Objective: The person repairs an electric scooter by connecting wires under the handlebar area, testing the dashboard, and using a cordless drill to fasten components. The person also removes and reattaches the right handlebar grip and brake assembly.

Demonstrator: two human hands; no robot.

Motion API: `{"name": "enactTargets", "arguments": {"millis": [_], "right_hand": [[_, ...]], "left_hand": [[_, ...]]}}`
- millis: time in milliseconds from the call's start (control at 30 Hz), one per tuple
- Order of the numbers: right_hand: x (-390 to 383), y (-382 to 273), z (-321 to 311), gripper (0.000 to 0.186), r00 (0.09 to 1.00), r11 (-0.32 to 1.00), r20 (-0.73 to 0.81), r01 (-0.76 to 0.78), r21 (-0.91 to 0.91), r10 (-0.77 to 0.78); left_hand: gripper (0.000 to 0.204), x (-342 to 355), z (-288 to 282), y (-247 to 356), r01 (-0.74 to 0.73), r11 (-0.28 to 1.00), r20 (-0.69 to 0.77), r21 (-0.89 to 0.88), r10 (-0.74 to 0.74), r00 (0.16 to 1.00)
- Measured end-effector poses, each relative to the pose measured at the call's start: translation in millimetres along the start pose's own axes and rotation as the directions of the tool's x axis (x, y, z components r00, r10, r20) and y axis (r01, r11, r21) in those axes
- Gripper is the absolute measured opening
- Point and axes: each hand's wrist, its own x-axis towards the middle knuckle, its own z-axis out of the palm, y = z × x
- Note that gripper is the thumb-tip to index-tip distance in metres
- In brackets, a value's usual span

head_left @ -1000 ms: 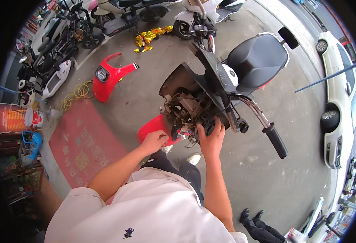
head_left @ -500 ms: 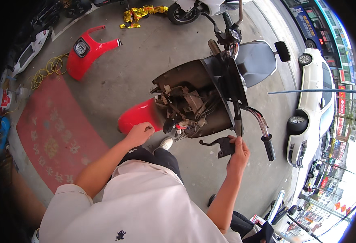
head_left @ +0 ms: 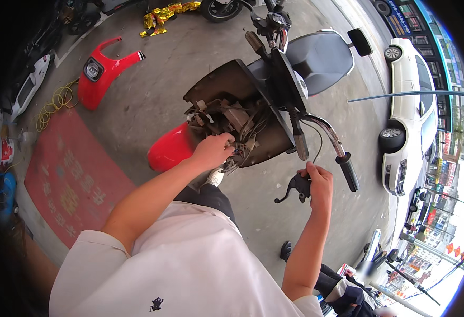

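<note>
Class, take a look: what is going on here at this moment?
A person stands over a scooter whose front cover is off. The left hand reaches into the exposed wiring behind the red fender. The right hand holds a loose black brake lever near the handlebar grip. A red panel lies on the ground.

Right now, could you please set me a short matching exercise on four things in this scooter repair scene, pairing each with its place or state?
Things:
1. black brake lever
2. red front panel
3. white car
4. left hand

Places or states:
A. parked at the right of the view
B. held in the right hand, off the handlebar
C. at the exposed wiring at the scooter's front
D. lying on the concrete, apart from the scooter

Pairs: 1-B, 2-D, 3-A, 4-C
</note>
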Motion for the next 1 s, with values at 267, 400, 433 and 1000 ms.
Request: {"name": "enactTargets", "arguments": {"millis": [267,400,433,1000], "right_hand": [[9,30,23,0.030,0.984,0.986,0.143,0.091,0.137,-0.110],[18,72,45,0.029,0.972,0.984,0.167,0.173,-0.047,-0.163],[21,79,54,0.029,0.976,0.981,0.132,0.184,-0.067,-0.174],[42,79,185,0.018,0.985,0.957,-0.069,0.134,-0.258,-0.157]], "left_hand": [[0.035,5,15,-1,0.138,0.895,-0.068,0.423,-0.120,0.990],[0.033,11,-9,-21,0.066,0.959,-0.122,0.275,-0.034,0.992],[0.033,13,-10,-25,0.046,0.966,-0.124,0.255,-0.015,0.992],[0.030,-11,46,-41,-0.250,0.853,-0.259,0.458,0.397,0.881]]}}
